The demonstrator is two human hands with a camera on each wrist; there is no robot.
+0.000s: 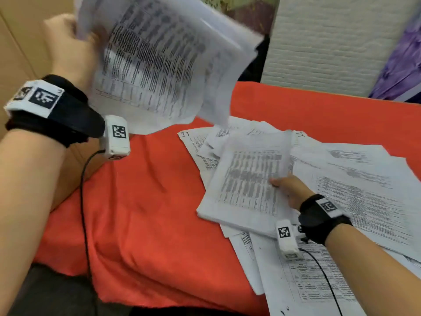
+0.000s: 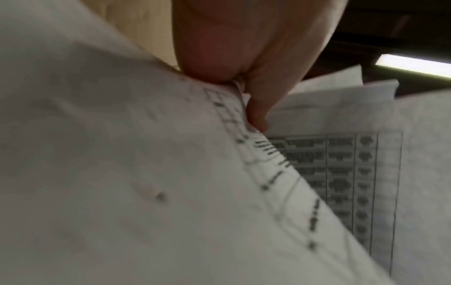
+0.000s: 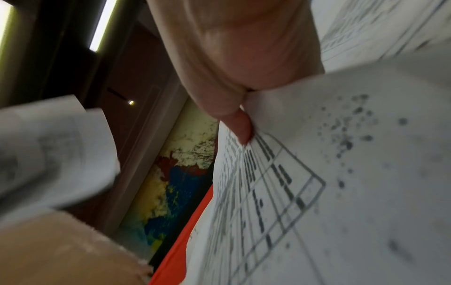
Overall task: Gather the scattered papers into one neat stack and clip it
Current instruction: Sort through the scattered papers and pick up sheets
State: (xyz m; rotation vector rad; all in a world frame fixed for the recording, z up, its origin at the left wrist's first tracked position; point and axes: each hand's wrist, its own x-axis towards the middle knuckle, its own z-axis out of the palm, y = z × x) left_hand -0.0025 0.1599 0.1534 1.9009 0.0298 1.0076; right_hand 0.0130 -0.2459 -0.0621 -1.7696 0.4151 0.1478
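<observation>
My left hand (image 1: 68, 42) is raised at the upper left and pinches a bundle of printed sheets (image 1: 157, 60), which hangs blurred in the air above the red cloth. In the left wrist view the thumb (image 2: 256, 108) presses on the edge of those sheets (image 2: 122, 173). My right hand (image 1: 289, 188) is low at the right and grips the edge of a smaller sheaf of papers (image 1: 246, 183), thumb on top; that sheaf lies tilted over the scattered papers (image 1: 364, 190). The right wrist view shows the thumb (image 3: 241, 131) on a printed table page (image 3: 317, 192). No clip is in view.
A red cloth (image 1: 148, 213) covers the surface, bare on its left half. Loose sheets spread across the right side and hang past the front edge (image 1: 307, 281). A white textured panel (image 1: 330, 42) and purple fabric (image 1: 403, 65) stand behind. A cardboard wall (image 1: 20, 42) is at the left.
</observation>
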